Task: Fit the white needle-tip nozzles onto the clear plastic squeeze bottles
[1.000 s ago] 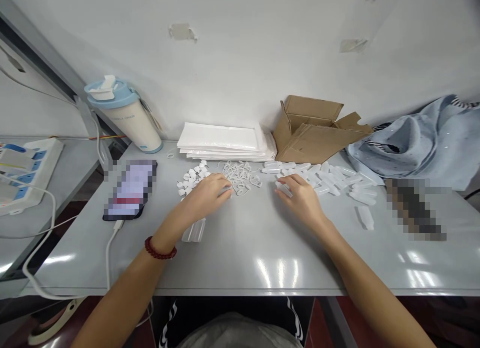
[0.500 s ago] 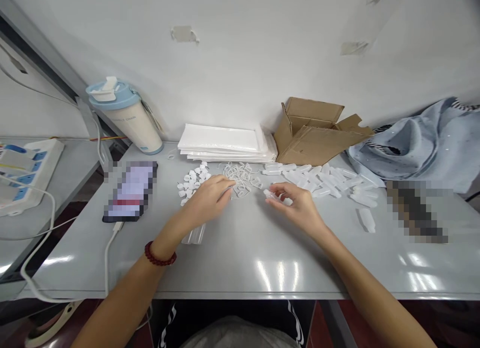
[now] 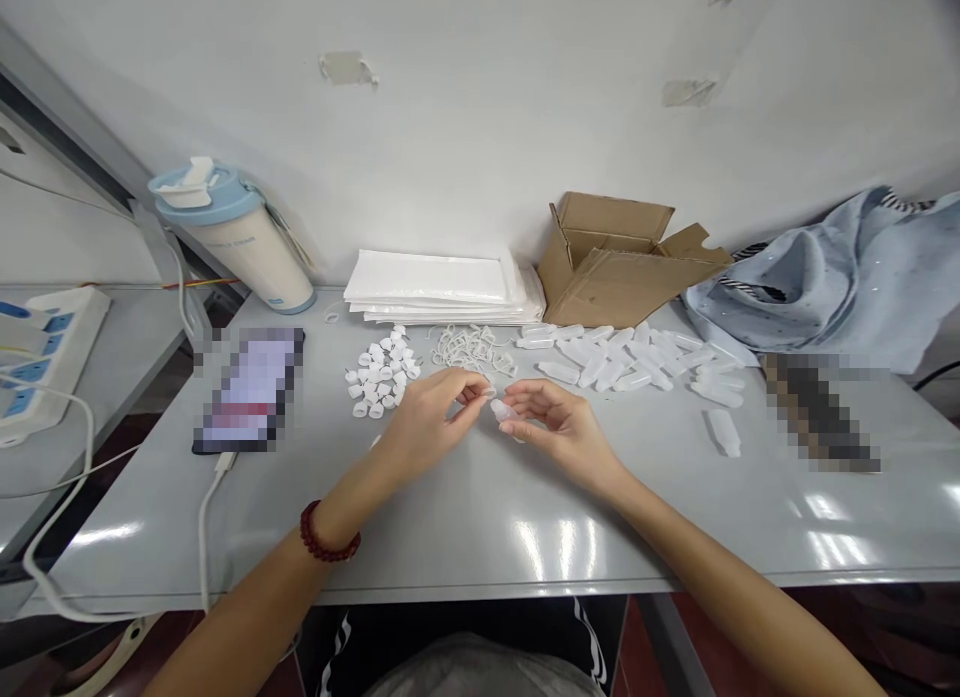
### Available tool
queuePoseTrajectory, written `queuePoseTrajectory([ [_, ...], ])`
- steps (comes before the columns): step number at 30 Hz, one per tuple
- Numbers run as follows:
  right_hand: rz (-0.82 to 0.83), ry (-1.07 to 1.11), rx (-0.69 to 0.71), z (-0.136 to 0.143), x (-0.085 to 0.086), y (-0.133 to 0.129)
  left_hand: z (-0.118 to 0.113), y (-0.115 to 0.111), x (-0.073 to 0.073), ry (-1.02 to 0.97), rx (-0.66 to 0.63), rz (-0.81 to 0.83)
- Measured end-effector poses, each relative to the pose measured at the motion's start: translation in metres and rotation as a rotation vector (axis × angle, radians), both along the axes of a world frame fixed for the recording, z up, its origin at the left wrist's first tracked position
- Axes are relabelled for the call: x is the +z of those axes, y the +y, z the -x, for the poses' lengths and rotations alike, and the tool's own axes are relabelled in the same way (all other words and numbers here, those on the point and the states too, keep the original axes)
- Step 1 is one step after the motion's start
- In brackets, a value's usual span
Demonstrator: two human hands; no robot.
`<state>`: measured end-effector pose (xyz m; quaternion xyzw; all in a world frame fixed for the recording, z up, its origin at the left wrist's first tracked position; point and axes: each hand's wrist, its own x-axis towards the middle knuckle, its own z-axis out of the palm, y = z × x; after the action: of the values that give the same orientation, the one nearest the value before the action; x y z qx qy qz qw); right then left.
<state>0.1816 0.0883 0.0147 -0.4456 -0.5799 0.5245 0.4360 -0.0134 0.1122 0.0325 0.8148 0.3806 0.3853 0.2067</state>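
My left hand (image 3: 439, 412) pinches a small whitish ring-shaped loop (image 3: 490, 392) between thumb and fingertips. Facing it, my right hand (image 3: 559, 422) is closed around a small translucent plastic bottle (image 3: 501, 410), its neck pointing left towards the loop. The two pieces are close together; whether they touch I cannot tell. Beside my left hand lies a pile of white caps (image 3: 384, 372). Beyond the hands is a tangle of similar pale loops (image 3: 469, 347). More translucent bottles (image 3: 604, 362) spread behind and right of my right hand, with a single bottle (image 3: 721, 432) farther right.
Against the wall stand a stack of white packets (image 3: 431, 277) and an opened cardboard box (image 3: 630, 277). A flask (image 3: 255, 247) and a phone (image 3: 247, 387) on a cable are at left. Blue-grey cloth (image 3: 825, 287) and a blurred dark object (image 3: 821, 417) lie at right.
My left hand has moved away from the loop pile towards the middle, with a loop in its fingers. The right hand has brought the bottle left and nearer, so both hands almost meet.
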Motion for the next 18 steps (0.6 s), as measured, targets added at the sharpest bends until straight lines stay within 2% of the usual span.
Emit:
queuePoseTrajectory([
  [14,-0.019,-0.098,-0.02,0.0013,-0.0046,-0.0004,-0.0048,-0.0068,0.0015,-0.038,-0.068,-0.003],
  [18,-0.041,-0.083,-0.029,0.0029,-0.005,-0.0016,-0.0059,-0.0078,0.001,-0.063,-0.052,0.036],
])
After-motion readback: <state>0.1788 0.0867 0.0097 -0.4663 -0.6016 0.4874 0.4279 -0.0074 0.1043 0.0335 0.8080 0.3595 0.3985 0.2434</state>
